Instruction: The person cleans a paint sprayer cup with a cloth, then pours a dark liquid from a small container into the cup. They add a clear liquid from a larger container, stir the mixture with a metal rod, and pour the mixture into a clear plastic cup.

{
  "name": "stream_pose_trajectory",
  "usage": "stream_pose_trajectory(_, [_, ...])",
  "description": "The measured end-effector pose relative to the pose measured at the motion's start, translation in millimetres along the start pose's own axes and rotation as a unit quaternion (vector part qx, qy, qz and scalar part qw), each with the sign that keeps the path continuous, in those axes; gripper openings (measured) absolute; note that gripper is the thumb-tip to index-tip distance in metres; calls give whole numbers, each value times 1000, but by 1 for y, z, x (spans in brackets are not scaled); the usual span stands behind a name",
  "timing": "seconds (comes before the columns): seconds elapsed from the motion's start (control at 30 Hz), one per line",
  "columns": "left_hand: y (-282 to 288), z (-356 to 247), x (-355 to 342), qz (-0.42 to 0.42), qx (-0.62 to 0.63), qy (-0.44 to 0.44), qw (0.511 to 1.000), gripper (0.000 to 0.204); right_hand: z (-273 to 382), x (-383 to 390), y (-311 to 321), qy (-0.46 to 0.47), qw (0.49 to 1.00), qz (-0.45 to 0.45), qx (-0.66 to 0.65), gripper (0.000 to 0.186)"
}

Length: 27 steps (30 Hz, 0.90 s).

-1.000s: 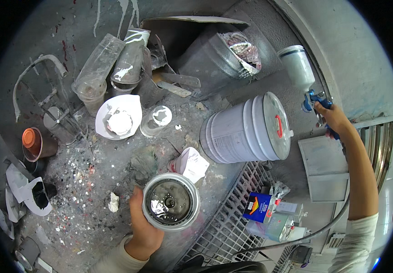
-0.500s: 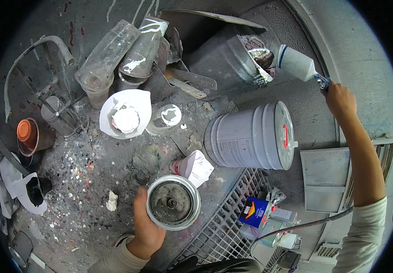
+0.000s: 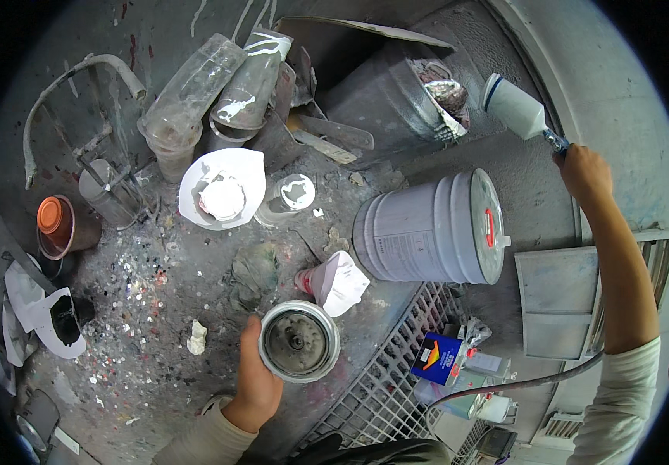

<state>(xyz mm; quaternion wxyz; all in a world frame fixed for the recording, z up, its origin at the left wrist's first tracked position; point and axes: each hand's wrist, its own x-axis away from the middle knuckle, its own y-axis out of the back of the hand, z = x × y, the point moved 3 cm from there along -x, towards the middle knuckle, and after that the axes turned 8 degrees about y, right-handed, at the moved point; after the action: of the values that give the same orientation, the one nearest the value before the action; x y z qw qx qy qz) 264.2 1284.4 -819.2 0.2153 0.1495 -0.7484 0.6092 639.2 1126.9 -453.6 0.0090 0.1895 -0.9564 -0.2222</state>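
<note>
**Hands at a paint-spattered workbench, seen from above**

Left hand (image 3: 261, 376): clasped around the side of a round metal cup (image 3: 300, 341), thumb along its left wall, open mouth facing up. The cup's inside is grey and crusted, with a small fitting at the centre of its floor. The hand holds it over the near edge of the grey bench (image 3: 156, 310), close to the body.

Right hand (image 3: 582, 172): extended far forward and to the right, closed around the handle of a spray gun (image 3: 555, 141). The gun's white paint cup (image 3: 513, 105) points up and to the left, beyond the fingers. A hose (image 3: 520, 381) runs below the forearm toward the person's lower right.

Between the two hands: a large grey pail (image 3: 431, 227) lying on its side, its lid with a red cap facing the right forearm. Just beyond the metal cup, nearly touching its far rim, lies a white paper cone filter (image 3: 338, 283); a dark crumpled rag (image 3: 253, 275) lies just left of the cone.

Farther ahead of the left hand: a white funnel-shaped filter (image 3: 222, 190), a small jar with a white lid (image 3: 292, 194) beside it, and two clear, paint-streaked plastic containers (image 3: 195, 101) leaning against each other.

Far left of the left hand: an orange-lidded tin (image 3: 59, 225). To its right, under the right forearm, a metal floor grate (image 3: 396, 387) bears a blue carton (image 3: 437, 358).
</note>
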Motion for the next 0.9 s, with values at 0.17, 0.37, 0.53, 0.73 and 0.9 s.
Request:
stream_pose_trajectory(0.17, [13,16,-1,-39,-59,46,996,58,6,12,-19,-15,998,-8,-62,45])
stream_pose_trajectory(0.37, [-15,29,-11,31,-194,100,975,46,3,25,-56,-119,935,169,-287,58])
stream_pose_trajectory(0.53, [-94,37,-44,130,-243,100,956,44,5,106,-115,-264,690,212,-640,62])
stream_pose_trajectory(0.73, [-213,54,-112,215,-326,19,920,48,11,267,-200,-384,506,169,-754,64])
stream_pose_trajectory(0.9, [-286,74,-173,135,-551,-120,815,46,32,377,-287,-528,398,119,-741,56])
